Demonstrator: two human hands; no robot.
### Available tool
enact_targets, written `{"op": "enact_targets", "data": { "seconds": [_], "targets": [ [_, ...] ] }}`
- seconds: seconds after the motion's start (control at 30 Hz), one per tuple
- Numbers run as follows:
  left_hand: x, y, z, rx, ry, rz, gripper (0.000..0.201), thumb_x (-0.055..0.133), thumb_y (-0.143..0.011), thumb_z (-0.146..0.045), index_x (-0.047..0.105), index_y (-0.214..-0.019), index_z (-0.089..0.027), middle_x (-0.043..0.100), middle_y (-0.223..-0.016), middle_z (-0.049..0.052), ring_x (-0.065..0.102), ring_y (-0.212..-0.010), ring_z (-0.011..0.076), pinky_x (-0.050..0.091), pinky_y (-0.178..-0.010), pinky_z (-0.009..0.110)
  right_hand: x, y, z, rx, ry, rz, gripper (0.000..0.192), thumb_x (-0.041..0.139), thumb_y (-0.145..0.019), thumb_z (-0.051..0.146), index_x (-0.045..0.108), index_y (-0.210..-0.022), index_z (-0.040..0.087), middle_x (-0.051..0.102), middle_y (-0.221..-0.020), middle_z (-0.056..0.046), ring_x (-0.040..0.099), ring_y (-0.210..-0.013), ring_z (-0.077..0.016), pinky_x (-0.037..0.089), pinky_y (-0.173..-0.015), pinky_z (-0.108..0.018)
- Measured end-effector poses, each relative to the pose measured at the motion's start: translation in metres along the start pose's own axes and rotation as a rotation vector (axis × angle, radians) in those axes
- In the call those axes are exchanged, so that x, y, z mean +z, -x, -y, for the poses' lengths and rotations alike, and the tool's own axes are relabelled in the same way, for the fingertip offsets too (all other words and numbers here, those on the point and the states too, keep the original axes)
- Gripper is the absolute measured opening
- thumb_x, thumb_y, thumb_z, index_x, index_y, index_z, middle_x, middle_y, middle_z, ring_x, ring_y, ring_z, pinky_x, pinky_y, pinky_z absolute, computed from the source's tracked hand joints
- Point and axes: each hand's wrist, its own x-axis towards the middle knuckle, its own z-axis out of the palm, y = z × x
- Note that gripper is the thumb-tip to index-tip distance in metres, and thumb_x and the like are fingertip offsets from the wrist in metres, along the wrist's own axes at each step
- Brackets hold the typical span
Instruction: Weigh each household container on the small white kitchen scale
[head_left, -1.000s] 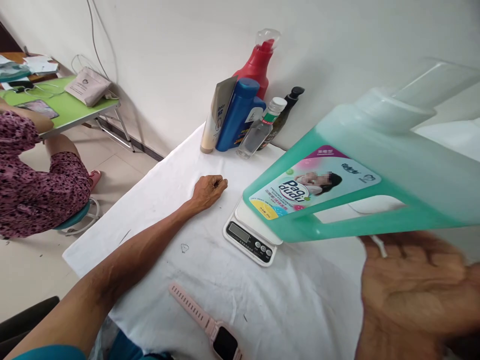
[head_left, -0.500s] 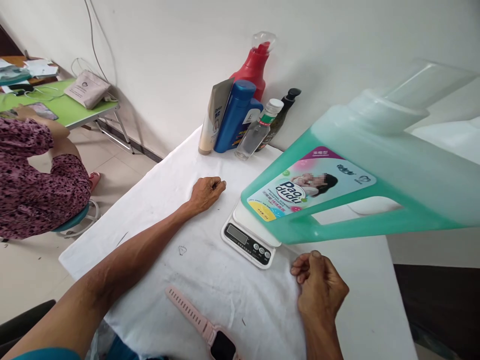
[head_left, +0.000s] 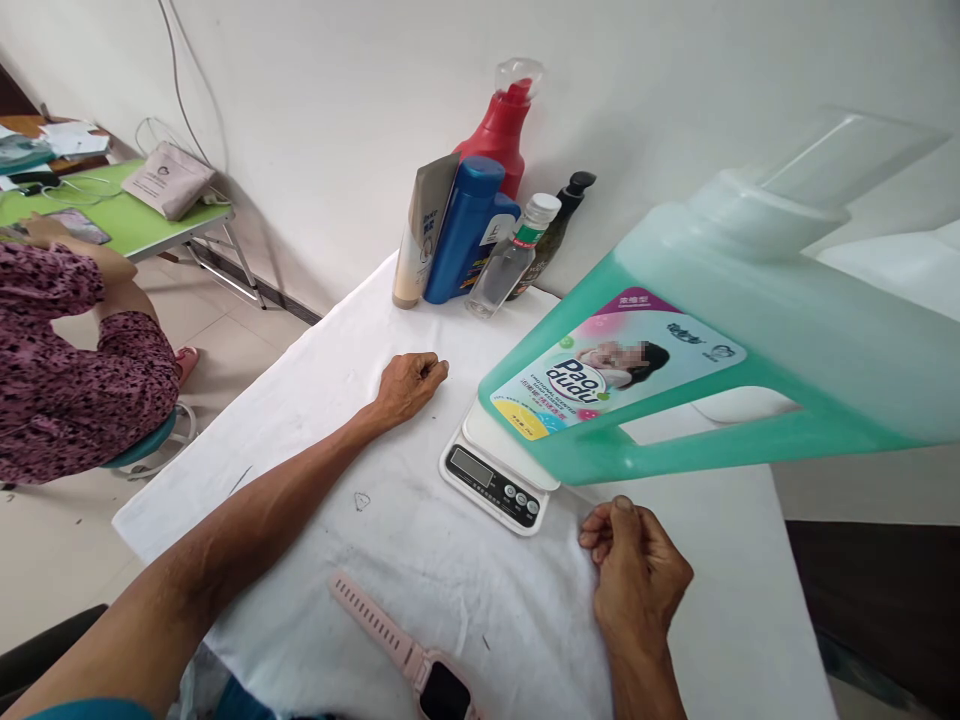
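A large green detergent jug (head_left: pixel 750 330) with a clear cap stands on a small white kitchen scale (head_left: pixel 491 480), filling the right of the head view. My left hand (head_left: pixel 409 385) rests on the white cloth (head_left: pixel 315 400) left of the scale, fingers curled shut and holding nothing. My right hand (head_left: pixel 637 570) lies on the cloth just in front of the jug's base and to the right of the scale's buttons. It is a loose fist with nothing in it and does not touch the jug.
A pink smartwatch (head_left: pixel 420 665) lies near the front edge. Against the wall stand a red spray bottle (head_left: pixel 502 125), blue bottle (head_left: pixel 469 230), grey tube (head_left: pixel 412 240), clear bottle (head_left: pixel 510 262) and black pump bottle (head_left: pixel 559 225). A seated person (head_left: pixel 67 340) is at a green table (head_left: pixel 142 225).
My right hand came down from close to the camera, open, onto the cloth beside the scale and curled into a fist. The jug and my left hand stayed put.
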Motion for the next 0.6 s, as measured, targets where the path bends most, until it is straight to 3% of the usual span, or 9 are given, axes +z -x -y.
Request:
{"op": "enact_targets", "data": {
  "seconds": [0.47, 0.6],
  "targets": [
    [-0.001, 0.0, -0.001, -0.015, 0.005, 0.01, 0.041, 0.05, -0.094, -0.033, 0.026, -0.063, -0.022, 0.024, -0.062, -0.004, 0.025, -0.062, 0.011, 0.022, -0.063, 0.032, 0.001, 0.002, 0.001, 0.032, -0.033, -0.012, 0.054, 0.075, -0.086, 0.069, 0.063, -0.071, 0.018, 0.059, -0.064, -0.001, 0.049, -0.056, -0.0114, 0.038, -0.051, -0.026],
    [0.0, -0.001, 0.0, -0.015, 0.015, 0.003, 0.041, 0.05, -0.093, -0.035, 0.026, -0.062, -0.022, 0.023, -0.062, -0.004, 0.025, -0.062, 0.0109, 0.022, -0.063, 0.032, 0.004, -0.007, 0.03, -0.082, -0.198, -0.099, 0.048, 0.071, -0.085, 0.068, 0.063, -0.08, 0.02, 0.063, -0.076, -0.003, 0.058, -0.065, -0.0167, 0.042, -0.056, -0.03]
  ]
}}
